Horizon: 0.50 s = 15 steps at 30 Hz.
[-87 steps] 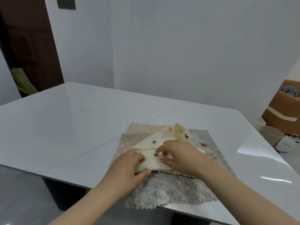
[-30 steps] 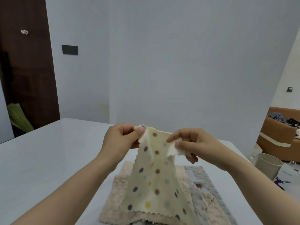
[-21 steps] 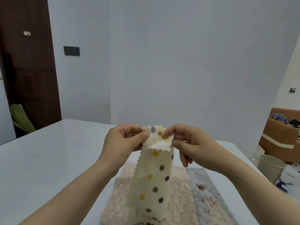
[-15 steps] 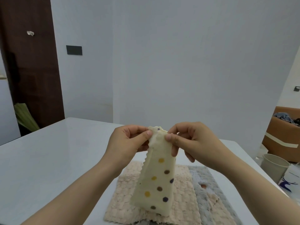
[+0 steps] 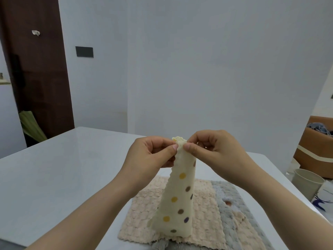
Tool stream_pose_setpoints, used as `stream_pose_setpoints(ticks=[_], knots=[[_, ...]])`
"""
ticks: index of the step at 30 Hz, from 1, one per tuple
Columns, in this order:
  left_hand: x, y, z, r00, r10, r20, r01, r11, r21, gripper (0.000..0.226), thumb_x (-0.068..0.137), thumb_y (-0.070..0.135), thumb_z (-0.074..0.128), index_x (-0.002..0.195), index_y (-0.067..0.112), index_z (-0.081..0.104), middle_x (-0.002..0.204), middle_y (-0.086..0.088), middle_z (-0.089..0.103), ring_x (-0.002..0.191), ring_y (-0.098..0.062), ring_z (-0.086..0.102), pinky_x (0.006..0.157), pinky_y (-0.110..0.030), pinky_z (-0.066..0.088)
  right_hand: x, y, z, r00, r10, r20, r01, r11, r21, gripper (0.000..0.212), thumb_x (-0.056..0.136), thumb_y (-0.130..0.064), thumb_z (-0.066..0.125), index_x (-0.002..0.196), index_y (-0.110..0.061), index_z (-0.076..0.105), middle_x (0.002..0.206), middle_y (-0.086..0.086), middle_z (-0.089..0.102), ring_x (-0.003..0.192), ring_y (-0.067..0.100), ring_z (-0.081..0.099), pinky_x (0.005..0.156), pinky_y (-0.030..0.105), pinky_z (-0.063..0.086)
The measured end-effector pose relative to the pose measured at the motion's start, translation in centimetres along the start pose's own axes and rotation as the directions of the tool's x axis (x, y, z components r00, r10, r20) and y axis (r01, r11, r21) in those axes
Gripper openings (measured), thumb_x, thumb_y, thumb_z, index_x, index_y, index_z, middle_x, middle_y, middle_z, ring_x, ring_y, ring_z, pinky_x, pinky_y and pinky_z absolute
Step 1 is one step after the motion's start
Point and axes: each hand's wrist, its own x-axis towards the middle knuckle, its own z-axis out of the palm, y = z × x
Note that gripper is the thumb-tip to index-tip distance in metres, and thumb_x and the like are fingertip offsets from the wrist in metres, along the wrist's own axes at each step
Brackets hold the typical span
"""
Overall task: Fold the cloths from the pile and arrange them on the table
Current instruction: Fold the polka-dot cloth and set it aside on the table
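Observation:
A cream cloth with coloured dots [image 5: 177, 199] hangs doubled over in the air above the pile. My left hand [image 5: 149, 156] and my right hand [image 5: 214, 152] pinch its top corners, held close together at the top. Its lower end hangs just over the pile: a beige knobbly cloth [image 5: 142, 221] lies on top at the left, and a grey cloth with a beige patch [image 5: 234, 213] lies to its right. The pile sits at the near edge of the white table [image 5: 63, 174].
A beige cup [image 5: 306, 184] and a white bag stand off the table's right side. An orange-brown seat [image 5: 317, 152] with clothes on it is behind them. A dark wooden door [image 5: 36, 69] is at the back left.
The dotted cloth was lifted off the pile and held up spread. My hands then came together, folding it in half so it hangs narrow.

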Motion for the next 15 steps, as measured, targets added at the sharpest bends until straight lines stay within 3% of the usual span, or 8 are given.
stream_pose_setpoints(ticks=[9,12,15], knots=[[-0.25,0.36,-0.07,0.999,0.053,0.006,-0.053,0.998,0.033,0.02,0.09,0.014,0.058,0.091,0.004,0.075,0.082,-0.013,0.075,0.074,-0.019,0.072,0.067,-0.023,0.057,0.23,-0.05,-0.04,1.0,-0.004,0.006,0.004,1.0,0.008,0.021,0.089,-0.033,0.064,0.074,-0.021,0.071,0.057,0.002,0.055,0.048,0.006,0.038,0.05,0.018,0.033],[-0.36,0.54,-0.05,0.997,0.077,0.015,-0.078,0.995,0.063,0.016,0.086,0.015,0.064,0.093,0.006,0.075,0.082,-0.008,0.076,0.076,-0.019,0.073,0.069,-0.025,0.058,0.33,-0.11,-0.1,1.0,-0.008,0.018,0.008,1.0,0.021,0.021,0.089,-0.036,0.064,0.076,-0.021,0.071,0.069,0.012,0.064,0.057,0.025,0.047,0.055,0.027,0.038],[-0.25,0.59,-0.04,0.996,0.087,-0.008,-0.086,0.994,0.074,0.011,0.084,0.009,0.066,0.091,0.006,0.075,0.08,-0.006,0.076,0.074,-0.017,0.073,0.067,-0.023,0.057,0.43,-0.24,-0.13,1.0,-0.019,0.023,0.018,1.0,0.024,0.021,0.089,-0.036,0.063,0.076,-0.021,0.071,0.073,0.016,0.064,0.06,0.026,0.048,0.056,0.03,0.039]])
